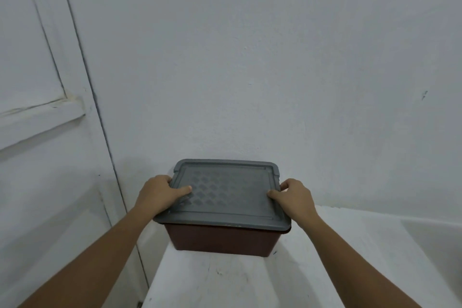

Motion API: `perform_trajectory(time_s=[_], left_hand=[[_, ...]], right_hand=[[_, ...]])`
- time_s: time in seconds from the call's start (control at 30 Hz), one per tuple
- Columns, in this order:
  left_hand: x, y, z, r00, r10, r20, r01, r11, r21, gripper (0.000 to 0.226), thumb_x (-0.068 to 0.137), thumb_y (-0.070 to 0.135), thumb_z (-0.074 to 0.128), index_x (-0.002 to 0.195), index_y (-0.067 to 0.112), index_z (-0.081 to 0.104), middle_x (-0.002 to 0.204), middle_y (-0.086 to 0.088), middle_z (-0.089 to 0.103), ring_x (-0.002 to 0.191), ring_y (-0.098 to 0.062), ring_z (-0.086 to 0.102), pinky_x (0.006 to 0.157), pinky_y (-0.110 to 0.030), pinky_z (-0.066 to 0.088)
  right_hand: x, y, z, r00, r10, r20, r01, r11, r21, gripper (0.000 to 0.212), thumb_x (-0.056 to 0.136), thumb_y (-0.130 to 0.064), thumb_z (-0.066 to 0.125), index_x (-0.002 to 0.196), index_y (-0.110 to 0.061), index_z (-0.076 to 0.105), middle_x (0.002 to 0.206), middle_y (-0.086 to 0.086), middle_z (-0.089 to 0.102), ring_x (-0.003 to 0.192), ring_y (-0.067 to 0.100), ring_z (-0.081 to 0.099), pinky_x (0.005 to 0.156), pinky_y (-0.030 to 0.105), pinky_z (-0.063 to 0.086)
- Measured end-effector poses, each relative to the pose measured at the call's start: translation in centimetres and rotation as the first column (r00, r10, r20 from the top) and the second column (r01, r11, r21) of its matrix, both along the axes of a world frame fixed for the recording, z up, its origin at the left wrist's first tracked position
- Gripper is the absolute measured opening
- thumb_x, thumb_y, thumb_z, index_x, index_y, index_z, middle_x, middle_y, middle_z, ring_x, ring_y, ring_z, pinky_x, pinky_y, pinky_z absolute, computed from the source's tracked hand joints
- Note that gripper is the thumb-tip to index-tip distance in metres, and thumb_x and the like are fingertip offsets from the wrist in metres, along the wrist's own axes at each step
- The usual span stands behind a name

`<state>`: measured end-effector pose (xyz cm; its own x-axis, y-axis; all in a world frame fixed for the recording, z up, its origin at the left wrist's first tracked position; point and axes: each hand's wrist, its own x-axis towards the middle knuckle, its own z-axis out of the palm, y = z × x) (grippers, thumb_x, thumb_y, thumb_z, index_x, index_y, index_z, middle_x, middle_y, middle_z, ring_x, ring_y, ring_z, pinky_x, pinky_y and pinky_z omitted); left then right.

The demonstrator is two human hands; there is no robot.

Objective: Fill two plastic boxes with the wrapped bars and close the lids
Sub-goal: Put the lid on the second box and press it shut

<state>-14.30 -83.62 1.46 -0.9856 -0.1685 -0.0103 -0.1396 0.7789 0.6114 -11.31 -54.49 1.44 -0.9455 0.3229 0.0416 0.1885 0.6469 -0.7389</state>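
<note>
A dark red plastic box (222,240) with a grey patterned lid (227,195) on it stands on a white ledge against the wall. My left hand (157,195) grips the lid's left edge, thumb lying on top and fingers curled round the side. My right hand (293,196) grips the lid's right edge the same way. The lid covers the box, so its contents are hidden. No wrapped bars and no second box are in view.
The white ledge (225,280) runs toward me from the white wall (250,57). A white panelled door (37,107) stands at the left. A white raised surface (435,240) lies at the lower right.
</note>
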Motion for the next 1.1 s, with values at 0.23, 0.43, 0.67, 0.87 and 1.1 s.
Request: perform_trajectory(time_s=[0.23, 0.43, 0.67, 0.87, 1.1], left_hand=[[-0.7, -0.8, -1.1, 0.995, 0.097, 0.023, -0.096, 0.995, -0.035, 0.061, 0.075, 0.05, 0.071, 0.121, 0.012, 0.06, 0.118, -0.016, 0.06, 0.102, -0.032, 0.059, 0.086, -0.04, 0.05], [-1.2, -1.3, -1.7, 0.986, 0.129, 0.11, -0.149, 0.968, 0.201, 0.044, 0.076, 0.038, 0.077, 0.071, 0.007, 0.046, 0.065, -0.005, 0.045, 0.06, -0.02, 0.046, 0.052, -0.029, 0.03], [0.4, 0.7, -1.7, 0.976, 0.062, -0.207, -0.105, 0.973, -0.205, 0.027, 0.089, 0.036, 0.06, 0.099, 0.012, 0.062, 0.091, -0.008, 0.065, 0.077, -0.023, 0.055, 0.066, -0.031, 0.043], [1.1, 0.6, -1.7, 0.984, -0.026, -0.174, -0.017, 0.971, -0.24, 0.037, 0.096, 0.034, 0.049, 0.126, 0.015, 0.06, 0.108, -0.012, 0.067, 0.097, -0.029, 0.061, 0.079, -0.035, 0.047], [3.3, 1.5, -1.7, 0.987, 0.083, -0.137, -0.092, 0.994, -0.066, 0.049, 0.092, 0.037, 0.055, 0.138, 0.023, 0.049, 0.131, -0.007, 0.06, 0.112, -0.03, 0.058, 0.09, -0.034, 0.045]], right_hand=[[0.1, 0.2, -1.2, 0.999, -0.02, 0.044, 0.018, 0.999, 0.039, 0.041, 0.081, -0.035, 0.07, 0.105, -0.005, 0.056, 0.098, 0.008, 0.06, 0.084, 0.022, 0.058, 0.064, 0.026, 0.043], [-0.6, 0.4, -2.0, 0.985, -0.058, 0.16, 0.058, 0.998, 0.004, 0.043, 0.081, -0.043, 0.069, 0.066, -0.011, 0.043, 0.063, 0.004, 0.048, 0.054, 0.016, 0.049, 0.051, 0.027, 0.043], [-0.1, -2.7, -1.8, 1.0, 0.003, 0.002, -0.003, 0.938, 0.345, 0.011, 0.097, -0.012, 0.04, 0.101, -0.009, 0.049, 0.094, 0.009, 0.06, 0.072, 0.017, 0.05, 0.06, 0.021, 0.037], [0.9, -3.1, -2.5, 0.999, 0.039, 0.028, -0.045, 0.954, 0.297, 0.048, 0.091, -0.049, 0.051, 0.122, -0.013, 0.047, 0.115, 0.009, 0.057, 0.097, 0.023, 0.058, 0.077, 0.028, 0.045], [2.1, -2.2, -2.1, 0.995, 0.085, 0.056, -0.097, 0.962, 0.254, 0.055, 0.09, -0.048, 0.054, 0.129, -0.013, 0.041, 0.121, 0.014, 0.051, 0.105, 0.026, 0.056, 0.086, 0.031, 0.047]])
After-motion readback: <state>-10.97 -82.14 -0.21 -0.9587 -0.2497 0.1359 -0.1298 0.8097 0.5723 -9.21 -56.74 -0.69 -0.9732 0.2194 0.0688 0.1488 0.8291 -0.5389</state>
